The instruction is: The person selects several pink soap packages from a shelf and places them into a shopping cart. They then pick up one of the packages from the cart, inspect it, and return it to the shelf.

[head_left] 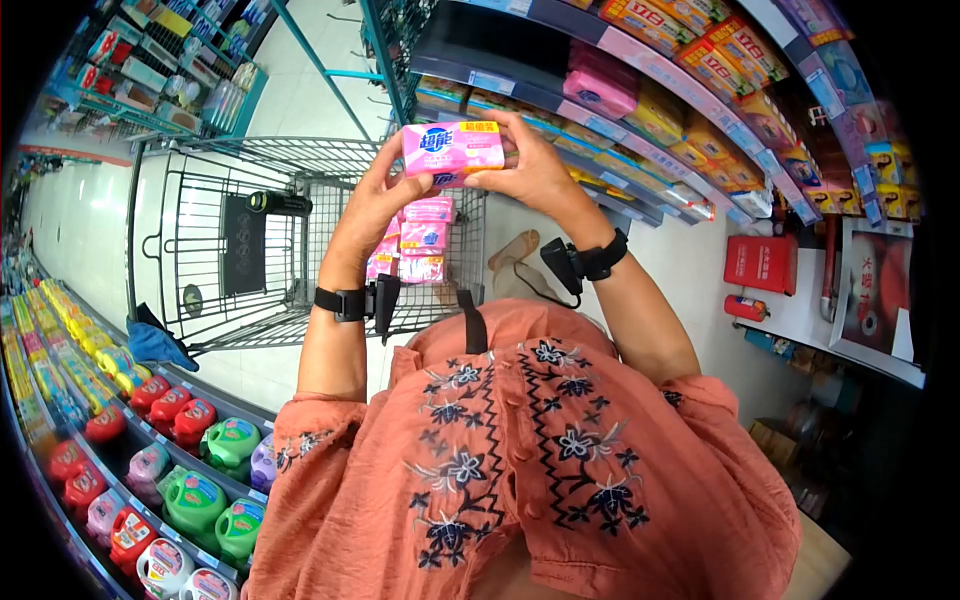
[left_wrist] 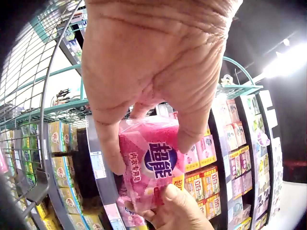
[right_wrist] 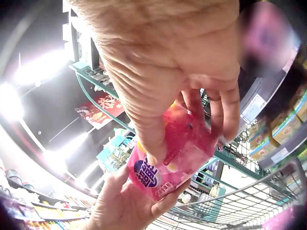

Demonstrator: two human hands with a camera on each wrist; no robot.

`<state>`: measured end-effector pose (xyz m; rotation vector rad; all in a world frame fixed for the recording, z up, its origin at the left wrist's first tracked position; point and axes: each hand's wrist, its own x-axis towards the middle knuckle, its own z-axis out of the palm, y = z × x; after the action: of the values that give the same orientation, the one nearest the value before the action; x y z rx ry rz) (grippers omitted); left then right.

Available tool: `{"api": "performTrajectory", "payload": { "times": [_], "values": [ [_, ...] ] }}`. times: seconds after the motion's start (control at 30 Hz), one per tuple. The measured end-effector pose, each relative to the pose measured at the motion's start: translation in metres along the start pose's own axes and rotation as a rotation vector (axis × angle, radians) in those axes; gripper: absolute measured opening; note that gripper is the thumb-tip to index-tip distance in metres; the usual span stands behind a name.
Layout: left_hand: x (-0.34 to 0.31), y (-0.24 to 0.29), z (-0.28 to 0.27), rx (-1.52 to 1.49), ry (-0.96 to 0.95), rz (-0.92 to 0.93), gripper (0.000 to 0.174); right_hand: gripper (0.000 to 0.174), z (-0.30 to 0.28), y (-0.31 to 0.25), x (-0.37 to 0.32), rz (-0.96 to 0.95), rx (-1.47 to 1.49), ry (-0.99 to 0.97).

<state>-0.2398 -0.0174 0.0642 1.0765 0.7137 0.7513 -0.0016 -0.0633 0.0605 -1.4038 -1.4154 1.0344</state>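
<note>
Both hands hold a pink plastic-wrapped pack of laundry soap [head_left: 453, 150] with a blue logo and a yellow corner label. My left hand [head_left: 385, 178] grips its left end, thumb along the lower front edge. At the other end my right hand [head_left: 535, 172] grips it, thumb in front and fingers behind. Close up in the left wrist view, the soap pack [left_wrist: 149, 165] sits between thumb and fingers. The right wrist view has the pack [right_wrist: 172, 153] tilted, with both hands on it. Below the hands, several similar pink packs [head_left: 422, 238] lie in the shopping cart [head_left: 300, 165].
A shelf [head_left: 560, 85] of boxed and wrapped soaps curves along the right, with another pink pack [head_left: 600, 85] on it. Detergent bottles [head_left: 195, 500] line the lower left shelf. A blue cloth [head_left: 160, 343] hangs at the cart's corner. A red fire extinguisher [head_left: 747, 307] stands at right.
</note>
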Motion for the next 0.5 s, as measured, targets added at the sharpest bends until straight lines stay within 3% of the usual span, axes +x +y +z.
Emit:
{"api": "performTrajectory", "payload": {
  "times": [0.2,0.5],
  "values": [
    [0.023,-0.005,0.010,-0.098,0.083,-0.093,0.055,0.081,-0.011,0.014,0.005,0.123,0.075,-0.056],
    [0.060,-0.002,0.022,-0.008,0.036,-0.134,0.059,0.076,-0.037,0.029,0.013,0.203,0.327,-0.020]
  ]
}}
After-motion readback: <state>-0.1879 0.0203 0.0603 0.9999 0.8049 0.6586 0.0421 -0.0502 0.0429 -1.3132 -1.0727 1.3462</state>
